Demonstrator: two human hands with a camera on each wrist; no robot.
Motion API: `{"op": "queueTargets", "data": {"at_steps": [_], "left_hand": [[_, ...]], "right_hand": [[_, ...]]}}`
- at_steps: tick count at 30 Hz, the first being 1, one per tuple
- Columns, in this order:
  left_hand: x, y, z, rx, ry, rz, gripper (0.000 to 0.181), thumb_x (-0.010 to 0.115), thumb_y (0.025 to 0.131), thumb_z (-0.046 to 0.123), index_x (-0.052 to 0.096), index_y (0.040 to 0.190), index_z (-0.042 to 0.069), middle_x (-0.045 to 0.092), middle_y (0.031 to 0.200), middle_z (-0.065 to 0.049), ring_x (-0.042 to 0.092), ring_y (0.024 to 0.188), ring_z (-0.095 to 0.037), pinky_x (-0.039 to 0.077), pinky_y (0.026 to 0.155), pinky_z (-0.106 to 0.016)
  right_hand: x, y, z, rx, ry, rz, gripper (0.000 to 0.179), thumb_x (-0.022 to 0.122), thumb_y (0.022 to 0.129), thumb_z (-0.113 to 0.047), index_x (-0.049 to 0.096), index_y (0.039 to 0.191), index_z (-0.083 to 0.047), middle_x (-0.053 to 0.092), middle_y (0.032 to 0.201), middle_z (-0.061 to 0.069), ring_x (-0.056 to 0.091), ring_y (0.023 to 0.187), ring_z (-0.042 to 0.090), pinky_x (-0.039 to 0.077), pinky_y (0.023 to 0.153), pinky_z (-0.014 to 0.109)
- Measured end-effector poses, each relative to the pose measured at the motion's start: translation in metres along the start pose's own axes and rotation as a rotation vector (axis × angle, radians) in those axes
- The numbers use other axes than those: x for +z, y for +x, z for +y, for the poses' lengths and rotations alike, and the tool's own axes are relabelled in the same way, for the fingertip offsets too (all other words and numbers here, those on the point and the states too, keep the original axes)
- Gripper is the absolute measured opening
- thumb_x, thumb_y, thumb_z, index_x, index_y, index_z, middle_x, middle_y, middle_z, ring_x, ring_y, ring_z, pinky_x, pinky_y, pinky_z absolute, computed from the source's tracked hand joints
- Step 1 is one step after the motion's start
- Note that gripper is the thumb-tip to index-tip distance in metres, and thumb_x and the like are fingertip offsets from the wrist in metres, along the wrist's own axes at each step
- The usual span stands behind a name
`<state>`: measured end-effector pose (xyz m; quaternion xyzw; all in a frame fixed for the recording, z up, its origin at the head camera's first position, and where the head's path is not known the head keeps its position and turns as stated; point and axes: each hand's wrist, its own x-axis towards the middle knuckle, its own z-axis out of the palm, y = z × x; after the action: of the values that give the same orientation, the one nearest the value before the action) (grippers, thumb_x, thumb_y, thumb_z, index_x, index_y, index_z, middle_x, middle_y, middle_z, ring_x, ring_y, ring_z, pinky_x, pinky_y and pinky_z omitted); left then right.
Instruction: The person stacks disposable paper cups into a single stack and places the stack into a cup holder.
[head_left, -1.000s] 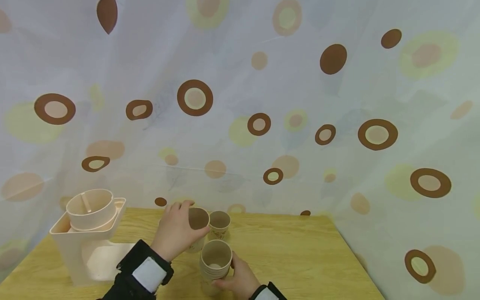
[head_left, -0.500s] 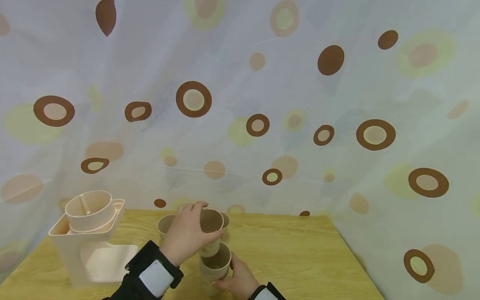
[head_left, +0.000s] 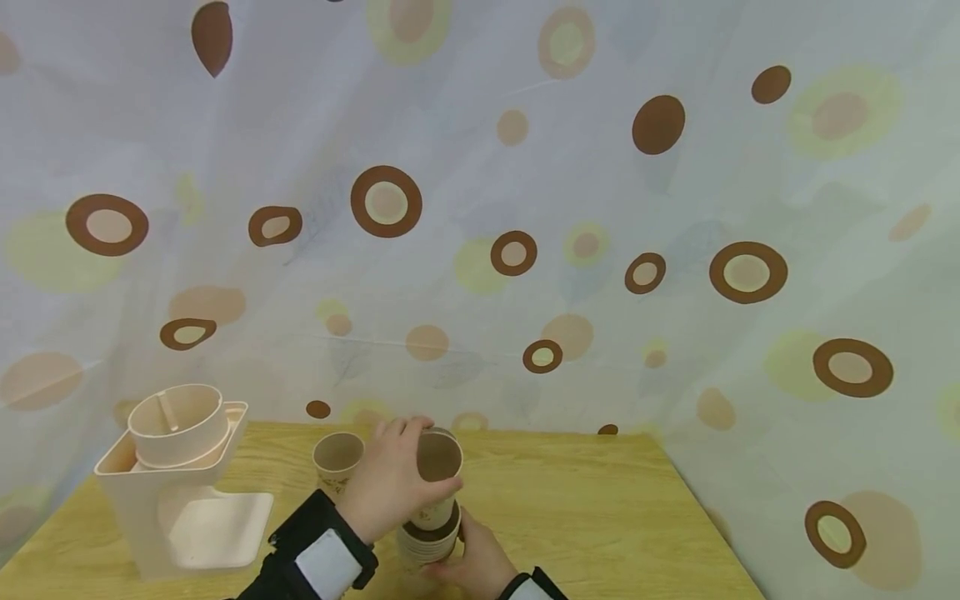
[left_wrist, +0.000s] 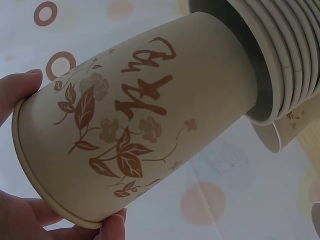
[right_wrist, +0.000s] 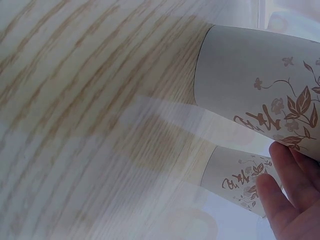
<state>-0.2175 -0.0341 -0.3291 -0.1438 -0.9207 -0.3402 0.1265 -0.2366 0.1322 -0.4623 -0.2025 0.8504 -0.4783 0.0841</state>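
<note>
My left hand (head_left: 390, 483) holds a paper cup (head_left: 441, 458) by its rim, thumb and fingers on opposite sides. In the left wrist view this cup (left_wrist: 135, 115) shows brown flowers and lettering, and its base enters the mouth of the cup stack (left_wrist: 285, 60). My right hand (head_left: 482, 557) grips that stack of nested paper cups (head_left: 426, 548) from the right. The right wrist view shows fingers (right_wrist: 287, 170) against the lowest cup (right_wrist: 250, 75), which stands on the table. Another paper cup (head_left: 337, 458) stands left of my left hand.
A cream-coloured device (head_left: 150, 508) with a round open container (head_left: 180, 425) on top and a flat ledge stands at the left of the wooden table (head_left: 600, 517). One more cup (right_wrist: 235, 180) stands beyond the stack. A dotted curtain (head_left: 480, 167) hangs behind the table.
My left hand has carried its cup rightward and toward me, and the cup's base has gone down into the stack's top. The cup at left has come into view. My right hand keeps its place.
</note>
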Motion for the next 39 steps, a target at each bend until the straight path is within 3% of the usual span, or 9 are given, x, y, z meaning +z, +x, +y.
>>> {"op": "queueTargets", "data": {"at_steps": [6, 15, 23, 27, 32, 39], "left_hand": [[0.002, -0.003, 0.000, 0.007, -0.019, -0.050, 0.071, 0.078, 0.070, 0.045, 0.053, 0.123, 0.005, 0.056, 0.121, -0.016, 0.049, 0.115, -0.034, 0.049, 0.083, -0.045], [0.008, -0.005, -0.004, 0.060, 0.005, -0.033, 0.069, 0.079, 0.069, 0.042, 0.055, 0.121, 0.004, 0.057, 0.118, -0.015, 0.050, 0.113, -0.032, 0.049, 0.084, -0.043], [0.010, -0.005, -0.006, 0.063, 0.022, -0.061, 0.067, 0.078, 0.069, 0.042, 0.055, 0.120, 0.005, 0.059, 0.117, -0.012, 0.052, 0.108, -0.031, 0.048, 0.081, -0.042], [0.012, -0.005, -0.008, 0.053, 0.027, -0.100, 0.067, 0.078, 0.069, 0.041, 0.055, 0.120, 0.004, 0.058, 0.116, -0.013, 0.051, 0.105, -0.030, 0.049, 0.079, -0.042], [0.017, -0.006, -0.013, 0.092, 0.013, -0.116, 0.062, 0.079, 0.069, 0.033, 0.055, 0.117, 0.002, 0.059, 0.113, -0.014, 0.051, 0.105, -0.032, 0.048, 0.079, -0.043], [0.025, -0.007, -0.020, 0.153, -0.007, -0.140, 0.059, 0.078, 0.067, 0.024, 0.055, 0.115, -0.001, 0.059, 0.111, -0.016, 0.051, 0.102, -0.032, 0.048, 0.079, -0.044]], "right_hand": [[-0.001, -0.001, 0.001, -0.010, 0.009, -0.023, 0.060, 0.075, 0.079, -0.022, 0.046, 0.129, -0.006, 0.058, 0.124, 0.008, 0.056, 0.113, 0.028, 0.045, 0.094, 0.043], [-0.001, -0.001, 0.000, 0.013, 0.039, -0.034, 0.061, 0.075, 0.079, -0.020, 0.046, 0.130, -0.006, 0.058, 0.123, 0.009, 0.056, 0.113, 0.030, 0.045, 0.094, 0.047], [-0.001, -0.001, 0.000, -0.009, 0.019, -0.020, 0.064, 0.076, 0.078, -0.021, 0.044, 0.131, -0.007, 0.059, 0.123, 0.008, 0.057, 0.111, 0.026, 0.046, 0.092, 0.040], [-0.001, -0.001, 0.000, -0.001, 0.017, -0.015, 0.073, 0.076, 0.078, -0.025, 0.038, 0.137, -0.004, 0.057, 0.126, 0.010, 0.055, 0.114, 0.031, 0.044, 0.093, 0.048], [0.001, 0.000, 0.002, 0.013, 0.060, 0.016, 0.076, 0.077, 0.077, -0.027, 0.038, 0.138, -0.005, 0.045, 0.135, 0.016, 0.042, 0.123, 0.039, 0.034, 0.097, 0.062], [-0.001, 0.002, 0.004, -0.008, 0.067, 0.030, 0.068, 0.078, 0.074, -0.022, 0.045, 0.131, -0.008, 0.043, 0.131, 0.017, 0.037, 0.123, 0.037, 0.030, 0.099, 0.063]]}}
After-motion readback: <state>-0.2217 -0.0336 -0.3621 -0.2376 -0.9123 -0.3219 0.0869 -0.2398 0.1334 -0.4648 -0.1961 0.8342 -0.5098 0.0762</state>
